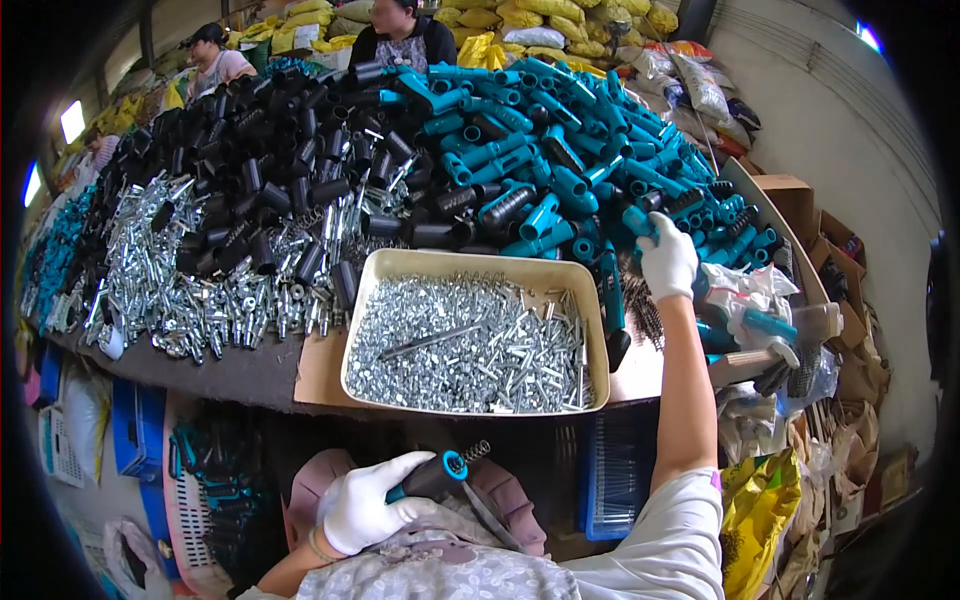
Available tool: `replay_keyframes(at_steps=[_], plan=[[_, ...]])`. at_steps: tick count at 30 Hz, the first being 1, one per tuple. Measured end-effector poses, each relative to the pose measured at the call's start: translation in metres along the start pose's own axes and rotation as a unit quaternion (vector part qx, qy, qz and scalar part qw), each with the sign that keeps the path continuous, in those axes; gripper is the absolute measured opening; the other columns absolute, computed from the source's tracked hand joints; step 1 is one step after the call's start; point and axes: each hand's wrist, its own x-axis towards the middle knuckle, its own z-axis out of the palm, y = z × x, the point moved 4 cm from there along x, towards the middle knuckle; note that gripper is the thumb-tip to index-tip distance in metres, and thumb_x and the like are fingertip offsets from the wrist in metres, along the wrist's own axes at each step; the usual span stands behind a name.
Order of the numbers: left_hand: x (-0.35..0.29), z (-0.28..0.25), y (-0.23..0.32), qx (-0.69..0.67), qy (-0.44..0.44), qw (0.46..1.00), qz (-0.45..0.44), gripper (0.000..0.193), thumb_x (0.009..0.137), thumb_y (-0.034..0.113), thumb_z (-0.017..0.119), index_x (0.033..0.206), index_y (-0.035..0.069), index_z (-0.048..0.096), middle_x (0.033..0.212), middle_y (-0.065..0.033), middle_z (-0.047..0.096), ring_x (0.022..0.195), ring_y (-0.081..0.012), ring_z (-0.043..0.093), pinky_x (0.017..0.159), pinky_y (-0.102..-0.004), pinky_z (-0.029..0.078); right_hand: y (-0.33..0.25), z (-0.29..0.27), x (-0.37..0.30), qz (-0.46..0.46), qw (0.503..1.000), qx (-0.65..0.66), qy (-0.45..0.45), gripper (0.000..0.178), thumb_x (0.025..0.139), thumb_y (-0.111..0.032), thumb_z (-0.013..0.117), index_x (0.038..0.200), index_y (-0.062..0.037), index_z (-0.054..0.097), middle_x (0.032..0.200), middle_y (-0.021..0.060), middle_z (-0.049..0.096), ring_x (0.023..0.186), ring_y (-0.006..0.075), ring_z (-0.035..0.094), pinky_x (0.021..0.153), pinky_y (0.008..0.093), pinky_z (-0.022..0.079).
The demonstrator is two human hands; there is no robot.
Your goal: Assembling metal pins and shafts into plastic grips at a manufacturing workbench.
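In front of my body, my left hand [365, 505] in a white glove is wrapped round a black-and-teal plastic handle [437, 478]. A coil spring [470, 456] sticks out of the handle's teal-rimmed end. My right hand [668, 260], also gloved in white, is stretched out to the right side of the teal pile. Its fingers close on a teal plastic tube [636, 220] at the pile's near edge. Between the hands and the piles stands a cream tray [480, 264] full of small metal pins and bits, with long tweezers [430, 342] lying on top.
Teal handles [500, 160], black tubes [260, 190] and silver metal rods [150, 270] are heaped across the table. Dark springs [643, 310] lie right of the tray. Below are a blue crate [612, 480] and a pink basket [190, 520]. Other people [400, 35] sit beyond the heaps.
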Motion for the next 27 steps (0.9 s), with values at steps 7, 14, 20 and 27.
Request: replay_keyframes(at_steps=[7,14,20,27], plan=[[0.003,0.001,0.01,-0.06,-0.009,0.998,0.02,0.06,0.08,0.033,0.083,0.126,0.001,0.062,0.097,-0.0191,0.071,0.087,-0.029,0.072,0.077,-0.0336,0.055,-0.098,-0.048,-0.173,0.162,0.58,0.797,-0.044,0.048,0.097,-0.011,0.059,0.141,-0.0035,0.043,0.127,0.0116,0.057,0.117,0.0234,0.054,0.101,0.0436,0.046],[-0.005,-0.01,0.009,-0.075,0.022,0.997,0.015,0.057,0.081,0.028,0.082,0.126,-0.001,0.061,0.098,-0.0208,0.07,0.09,-0.0302,0.072,0.079,-0.0341,0.054,-0.192,-0.067,-0.269,0.247,0.363,0.873,-0.211,0.066,0.087,-0.023,0.078,0.141,-0.0068,0.044,0.119,0.0105,0.062,0.107,0.0255,0.061,0.101,0.0467,0.046],[-0.024,-0.025,-0.002,-0.027,-0.005,0.999,-0.023,0.056,0.083,0.036,0.078,0.126,0.004,0.062,0.094,-0.019,0.071,0.088,-0.0336,0.072,0.075,-0.0352,0.054,-0.218,-0.066,-0.281,0.248,0.376,0.854,-0.261,0.07,0.085,-0.029,0.08,0.138,-0.0033,0.044,0.117,0.0106,0.062,0.106,0.0251,0.063,0.1,0.0453,0.047],[-0.038,-0.042,-0.013,-0.093,0.019,0.995,-0.007,0.064,0.083,0.046,0.076,0.124,0.0,0.061,0.094,-0.0204,0.07,0.086,-0.0334,0.072,0.074,-0.035,0.054,-0.221,-0.087,-0.274,0.05,0.645,0.614,-0.453,0.053,0.085,-0.016,0.078,0.13,0.0007,0.057,0.114,0.0108,0.067,0.098,0.0182,0.065,0.085,0.0299,0.051]])
